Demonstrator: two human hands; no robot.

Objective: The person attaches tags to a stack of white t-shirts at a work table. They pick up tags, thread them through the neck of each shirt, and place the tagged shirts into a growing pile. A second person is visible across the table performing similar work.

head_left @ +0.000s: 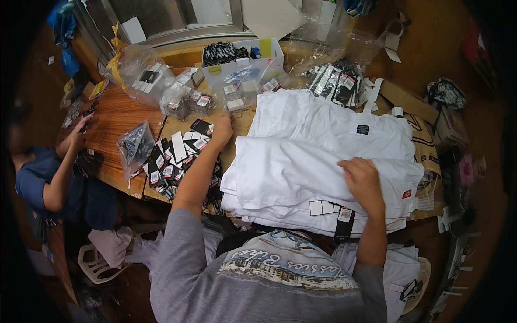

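Observation:
A white T-shirt [301, 172] lies with one part folded over on a stack of white garments in front of me. My right hand [362, 180] rests on its folded layer, fingers stretched over the cloth, beside a small red label [407, 194]. Black and white hang tags [344, 215] stick out from under the fold near my right wrist. My left hand [222, 131] is closed at the stack's left side, next to a heap of loose hang tags [177, 156]. What its fingers hold, if anything, is hidden.
A white box of black tags [242, 56] stands at the back, with bagged tags [186, 99] left of it and a tag pile [336, 81] on its right. A co-worker [59, 183] sits at far left. More white garments [396, 269] lie on a chair beside me.

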